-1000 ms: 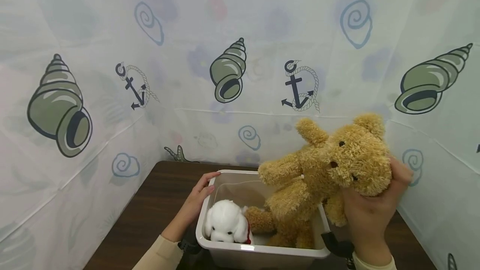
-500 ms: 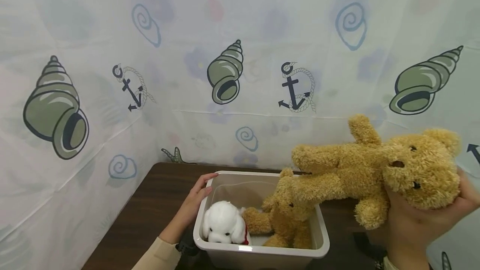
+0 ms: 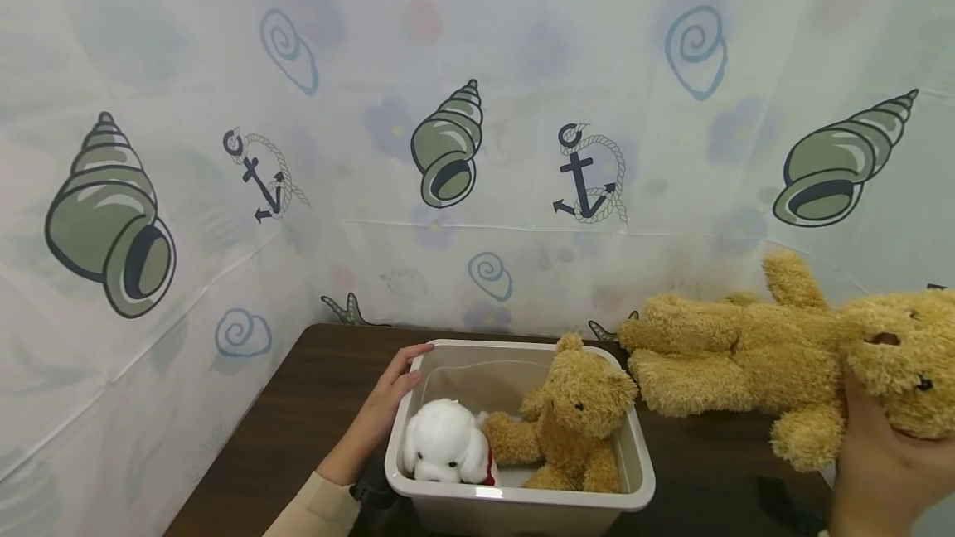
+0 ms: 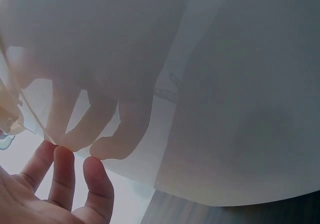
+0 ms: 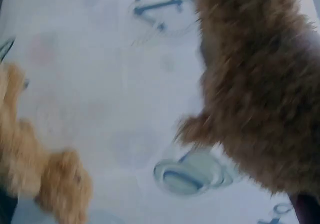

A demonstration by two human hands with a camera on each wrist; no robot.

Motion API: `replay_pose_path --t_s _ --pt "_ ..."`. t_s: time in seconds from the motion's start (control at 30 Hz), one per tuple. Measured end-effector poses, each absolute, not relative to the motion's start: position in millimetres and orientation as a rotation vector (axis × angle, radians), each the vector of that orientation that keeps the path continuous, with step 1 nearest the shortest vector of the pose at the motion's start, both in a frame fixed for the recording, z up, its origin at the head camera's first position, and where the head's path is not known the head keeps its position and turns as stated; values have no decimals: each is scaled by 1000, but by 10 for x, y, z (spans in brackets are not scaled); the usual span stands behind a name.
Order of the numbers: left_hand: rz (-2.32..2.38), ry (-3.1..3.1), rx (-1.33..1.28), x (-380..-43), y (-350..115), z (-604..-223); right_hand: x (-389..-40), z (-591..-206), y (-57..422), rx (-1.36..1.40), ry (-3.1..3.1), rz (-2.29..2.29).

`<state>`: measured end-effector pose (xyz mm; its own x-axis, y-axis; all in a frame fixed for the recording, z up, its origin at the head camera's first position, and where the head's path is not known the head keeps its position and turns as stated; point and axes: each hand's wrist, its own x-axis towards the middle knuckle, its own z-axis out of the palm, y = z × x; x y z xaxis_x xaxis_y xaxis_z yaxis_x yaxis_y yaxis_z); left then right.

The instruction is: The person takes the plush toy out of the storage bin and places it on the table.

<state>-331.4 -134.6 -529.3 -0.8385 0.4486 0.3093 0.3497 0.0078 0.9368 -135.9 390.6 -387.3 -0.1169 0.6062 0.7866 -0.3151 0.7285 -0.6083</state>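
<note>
My left hand (image 3: 395,388) holds the left rim of a beige plastic bin (image 3: 522,497); in the left wrist view its fingertips (image 4: 64,156) touch the bin's glossy wall. My right hand (image 3: 888,454), at the right edge of the head view, grips a golden teddy bear (image 3: 761,346) near its head. The bear is held sideways, legs pointing left, right of the bin. Inside the bin, a white plush dog (image 3: 445,442) with a red collar sits at left, and a second golden plush bear (image 3: 578,413) sits at right. Close brown fur (image 5: 260,83) fills the right wrist view's right side.
The bin stands on a dark wooden table (image 3: 291,404). Behind and on both sides hangs a pale curtain (image 3: 358,65) printed with shells and anchors. A dark strap (image 3: 779,504) shows below my right hand.
My right hand has carried the golden teddy bear rightward from above the bin to beyond its right side, uncovering the second bear. My left hand has stayed on the rim.
</note>
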Motion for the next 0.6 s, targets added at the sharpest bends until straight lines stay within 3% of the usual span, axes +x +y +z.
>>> replay_pose_path --t_s 0.6 --pt "1994 2175 802 -3349 -1346 -5327 -1398 -4554 4260 -710 -1658 923"
